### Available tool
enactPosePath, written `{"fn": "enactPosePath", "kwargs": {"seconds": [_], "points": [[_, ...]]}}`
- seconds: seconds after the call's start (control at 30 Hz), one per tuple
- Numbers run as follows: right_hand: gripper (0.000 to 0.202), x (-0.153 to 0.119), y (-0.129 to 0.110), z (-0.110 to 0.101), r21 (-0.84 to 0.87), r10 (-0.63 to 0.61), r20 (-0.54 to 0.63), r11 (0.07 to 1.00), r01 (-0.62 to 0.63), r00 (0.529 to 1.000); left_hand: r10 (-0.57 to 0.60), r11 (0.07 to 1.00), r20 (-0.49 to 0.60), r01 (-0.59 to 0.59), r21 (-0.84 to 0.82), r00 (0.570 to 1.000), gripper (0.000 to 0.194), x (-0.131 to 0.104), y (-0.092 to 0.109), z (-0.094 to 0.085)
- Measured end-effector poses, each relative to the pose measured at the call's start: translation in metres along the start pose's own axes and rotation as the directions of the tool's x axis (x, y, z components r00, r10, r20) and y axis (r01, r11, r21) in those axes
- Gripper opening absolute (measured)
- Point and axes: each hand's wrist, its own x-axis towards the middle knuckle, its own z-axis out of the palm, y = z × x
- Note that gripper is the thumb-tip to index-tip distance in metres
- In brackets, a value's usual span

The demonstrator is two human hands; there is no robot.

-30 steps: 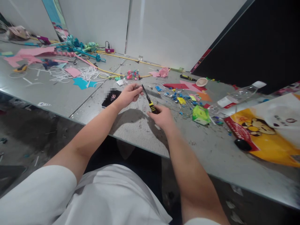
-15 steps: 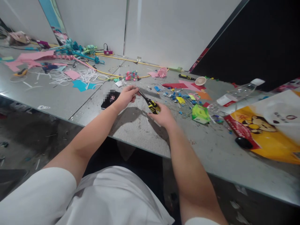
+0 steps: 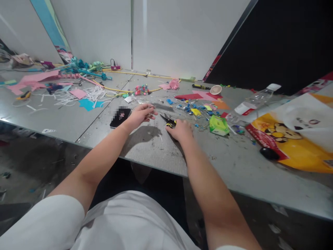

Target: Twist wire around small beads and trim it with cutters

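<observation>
Needle-nose pliers [image 3: 170,122] with black and yellow handles are in my right hand [image 3: 182,130], low over the grey table. Their dark jaws are parted and point up and left towards my other hand. My left hand [image 3: 142,116] is raised just left of the jaw tips, its fingers curled and drawn together. Whatever is between those fingers is too small to make out. A thin pale wire [image 3: 160,136] shows below and between the hands. Beside my left wrist lies a black phone [image 3: 121,117], partly blurred out.
Right of the hands lie blue-tipped wires [image 3: 186,107], a green packet [image 3: 218,125], a plastic bottle [image 3: 253,104] and a yellow bag [image 3: 293,137]. White paper strips [image 3: 91,94], pink paper [image 3: 36,78] and a yellow cord [image 3: 114,90] spread across the left and back.
The pliers' jaws have come away from my left fingers and now stand parted. My right hand has lowered the pliers towards the table. The view has shifted slightly.
</observation>
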Motion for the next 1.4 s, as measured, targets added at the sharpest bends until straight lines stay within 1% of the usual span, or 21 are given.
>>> {"fn": "enactPosePath", "kwargs": {"seconds": [0.07,0.13,0.17,0.23,0.3,0.33,0.43,0.57,0.7,0.77,0.87,0.93,1.1,1.23,1.33,1.4], "points": [[0.049,0.001,-0.002,0.002,0.073,-0.057,-0.07,0.995,0.062,0.996,0.007,0.999,0.043,-0.009,0.043,0.999,0.012,0.0,-0.006,-0.001],[0.032,0.002,-0.004,0.003,0.216,-0.153,-0.177,0.958,0.19,0.972,0.021,0.995,0.087,-0.029,0.098,0.996,0.015,0.001,-0.013,-0.001],[0.025,0.003,-0.006,0.004,0.308,-0.199,-0.231,0.914,0.265,0.952,0.024,0.991,0.107,-0.037,0.129,0.994,0.017,0.001,-0.015,-0.002],[0.018,0.002,-0.009,0.007,0.483,-0.262,-0.307,0.786,0.387,0.915,0.033,0.982,0.146,-0.059,0.18,0.989,0.02,0.002,-0.02,-0.001],[0.015,0.001,-0.012,0.01,0.596,-0.287,-0.345,0.669,0.445,0.894,0.034,0.975,0.177,-0.072,0.211,0.984,0.021,0.002,-0.022,0.0],[0.013,0.0,-0.013,0.012,0.625,-0.293,-0.356,0.631,0.459,0.887,0.031,0.972,0.191,-0.074,0.222,0.981,0.021,0.002,-0.022,0.001],[0.01,-0.003,-0.016,0.017,0.648,-0.315,-0.376,0.583,0.49,0.872,0.007,0.966,0.207,-0.06,0.253,0.978,0.022,0.001,-0.021,0.003],[0.007,-0.004,-0.017,0.02,0.611,-0.347,-0.392,0.594,0.523,0.852,0.004,0.962,0.196,-0.057,0.266,0.981,0.025,-0.001,-0.017,0.007],[0.008,-0.003,-0.018,0.019,0.532,-0.362,-0.396,0.659,0.532,0.844,0.037,0.946,0.185,-0.093,0.309,0.982,0.026,-0.002,-0.016,0.01],[0.009,-0.003,-0.02,0.02,0.504,-0.366,-0.369,0.694,0.514,0.855,0.027,0.931,0.159,-0.082,0.355,0.987,0.026,-0.003,-0.015,0.012],[0.012,-0.004,-0.024,0.021,0.518,-0.344,-0.284,0.73,0.446,0.895,0.007,0.905,0.145,-0.067,0.42,0.989,0.029,-0.003,-0.014,0.013],[0.012,-0.004,-0.026,0.021,0.542,-0.327,-0.238,0.736,0.405,0.915,0.012,0.884,0.153,-0.082,0.461,0.988,0.03,-0.002,-0.015,0.012],[0.012,-0.005,-0.026,0.022,0.595,-0.298,-0.131,0.739,0.315,0.946,0.031,0.842,0.182,-0.124,0.524,0.983,0.03,0.003,-0.019,0.008],[0.013,-0.003,-0.026,0.023,0.568,-0.294,-0.055,0.777,0.272,0.954,0.003,0.829,0.19,-0.109,0.549,0.982,0.033,0.004,-0.02,0.008],[0.014,0.0,-0.024,0.025,0.556,-0.304,-0.037,0.786,0.273,0.952,-0.026,0.837,0.201,-0.089,0.54,0.979,0.03,0.007,-0.023,0.004],[0.017,0.003,-0.022,0.029,0.567,-0.32,-0.028,0.775,0.279,0.947,-0.023,0.837,0.223,-0.104,0.537,0.974,0.028,0.011,-0.026,0.0]]}}
